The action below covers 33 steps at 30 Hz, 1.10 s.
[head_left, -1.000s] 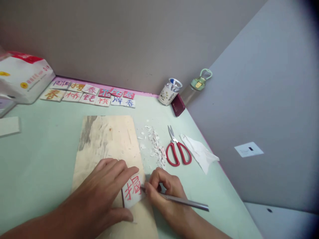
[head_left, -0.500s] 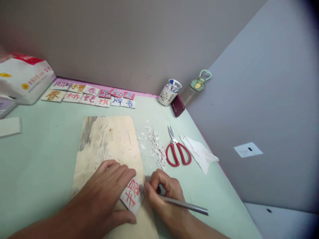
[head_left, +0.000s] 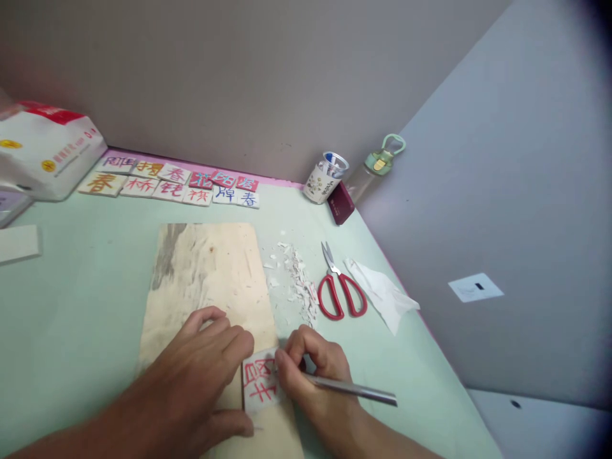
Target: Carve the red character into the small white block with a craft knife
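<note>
Seen from the head camera, looking down at a pale green table [head_left: 71, 306]. Left hand [head_left: 201, 370] flat and spread, palm down, on a light wooden board [head_left: 205, 268], fingers pointing up and to the right, thumb tucked low at the near edge. Fingertips pressed against the left side of a small white tile [head_left: 261, 382], pinning it to the board rather than wrapped around it. Right hand [head_left: 313, 370] curled tight just beside the tile's right edge, fingers pinched shut on a thin metal carving knife [head_left: 354, 390], held like a pencil. Knife handle sticking out to the right over the wrist, tip hidden down by the tile under the fingers. Tile lying flat at the near end of the board, between the two hands, touching both. Square-ish, white, with a red painted character on top, turned so the strokes look sideways. Part of its right edge covered by the right fingers. Further off on the table, a little heap of white chips [head_left: 299, 280] just right of the board. Red scissors [head_left: 340, 290] beside the heap, and a crumpled white tissue [head_left: 382, 293] next to those. Rows of finished painted tiles [head_left: 176, 182] far back by the wall. A white cup [head_left: 327, 177] and a green-capped bottle [head_left: 377, 167] in the far corner.
</note>
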Each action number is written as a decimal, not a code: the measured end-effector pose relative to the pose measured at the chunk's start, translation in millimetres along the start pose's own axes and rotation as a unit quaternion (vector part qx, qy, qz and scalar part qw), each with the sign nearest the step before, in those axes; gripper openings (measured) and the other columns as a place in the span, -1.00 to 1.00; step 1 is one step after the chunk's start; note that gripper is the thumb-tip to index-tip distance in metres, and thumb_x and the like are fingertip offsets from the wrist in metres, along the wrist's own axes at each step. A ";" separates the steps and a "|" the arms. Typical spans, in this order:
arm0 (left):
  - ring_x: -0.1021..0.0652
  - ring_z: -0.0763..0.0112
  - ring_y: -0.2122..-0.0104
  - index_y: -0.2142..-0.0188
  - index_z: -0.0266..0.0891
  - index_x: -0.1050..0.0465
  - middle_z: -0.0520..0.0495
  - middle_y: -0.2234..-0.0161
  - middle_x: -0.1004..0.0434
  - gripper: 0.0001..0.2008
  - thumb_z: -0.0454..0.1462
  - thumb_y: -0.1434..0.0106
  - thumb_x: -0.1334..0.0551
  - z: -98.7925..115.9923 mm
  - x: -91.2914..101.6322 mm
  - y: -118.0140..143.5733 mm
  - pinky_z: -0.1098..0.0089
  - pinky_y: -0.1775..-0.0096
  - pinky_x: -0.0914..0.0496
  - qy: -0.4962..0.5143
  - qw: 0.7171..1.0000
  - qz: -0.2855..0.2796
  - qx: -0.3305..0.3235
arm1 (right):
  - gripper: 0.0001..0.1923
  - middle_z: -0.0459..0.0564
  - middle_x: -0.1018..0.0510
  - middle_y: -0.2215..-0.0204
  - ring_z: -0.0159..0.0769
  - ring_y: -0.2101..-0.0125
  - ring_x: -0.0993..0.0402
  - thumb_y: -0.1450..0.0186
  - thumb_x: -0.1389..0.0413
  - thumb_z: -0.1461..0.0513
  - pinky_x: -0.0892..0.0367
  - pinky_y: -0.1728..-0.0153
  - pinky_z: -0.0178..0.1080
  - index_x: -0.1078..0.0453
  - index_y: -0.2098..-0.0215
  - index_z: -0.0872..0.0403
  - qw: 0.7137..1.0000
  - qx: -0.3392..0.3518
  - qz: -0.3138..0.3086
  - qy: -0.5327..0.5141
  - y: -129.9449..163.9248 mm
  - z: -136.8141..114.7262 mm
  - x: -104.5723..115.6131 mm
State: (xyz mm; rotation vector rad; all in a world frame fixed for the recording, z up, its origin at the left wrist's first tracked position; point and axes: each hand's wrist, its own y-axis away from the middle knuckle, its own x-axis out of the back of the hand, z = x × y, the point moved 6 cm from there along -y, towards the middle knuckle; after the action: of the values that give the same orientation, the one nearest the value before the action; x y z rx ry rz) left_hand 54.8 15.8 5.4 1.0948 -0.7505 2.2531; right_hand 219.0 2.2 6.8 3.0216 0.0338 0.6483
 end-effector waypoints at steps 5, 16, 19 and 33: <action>-0.44 0.43 0.43 0.31 -0.08 -0.05 0.32 0.45 -0.23 -0.55 -0.49 -0.15 -0.34 -8.2 2.3 0.8 0.25 -0.13 -0.06 0.028 0.995 -0.024 -0.095 | -0.70 -0.21 -0.23 0.67 -0.41 0.61 -0.13 -0.25 -0.11 0.18 -0.08 0.59 -0.33 -0.12 0.58 -0.02 1.000 -0.005 -0.004 -0.010 0.8 2.3 -1.8; -0.38 0.41 0.45 0.38 -0.11 -0.11 0.27 0.47 -0.26 -0.48 -0.39 -0.11 -0.51 -4.0 2.3 -5.4 0.24 0.06 -0.20 0.040 0.995 0.029 -0.083 | -0.68 -0.20 -0.28 0.66 -0.42 0.62 -0.18 -0.25 -0.11 0.19 -0.13 0.59 -0.35 -0.12 0.59 -0.01 1.000 0.018 0.003 0.017 2.3 -1.0 -3.8; -0.46 0.35 0.33 0.22 -0.11 -0.25 0.23 0.35 -0.38 -0.56 -0.46 -0.10 -0.46 -13.3 -1.6 -2.9 0.25 0.01 -0.20 0.074 0.995 -0.024 -0.068 | -0.69 -0.19 -0.30 0.66 -0.42 0.61 -0.20 -0.25 -0.11 0.21 -0.15 0.56 -0.35 -0.13 0.59 0.00 0.999 0.030 0.013 0.035 4.0 -2.4 -1.8; -0.55 0.33 0.24 -0.08 -0.07 -0.34 0.22 0.28 -0.43 -0.35 -0.45 -0.11 -0.58 -13.2 -6.5 -6.0 0.26 -0.05 -0.11 0.081 0.993 -0.020 -0.081 | -0.70 -0.18 -0.37 0.63 -0.40 0.58 -0.29 -0.30 -0.10 0.28 -0.19 0.52 -0.36 -0.16 0.56 0.00 0.993 0.091 0.011 0.077 8.3 -7.9 -5.2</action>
State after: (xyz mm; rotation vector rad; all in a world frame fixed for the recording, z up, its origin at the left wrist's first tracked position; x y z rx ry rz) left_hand 55.2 27.5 -5.2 0.8325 -0.8204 2.1744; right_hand 211.1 -6.0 12.3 3.1407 0.0695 0.9266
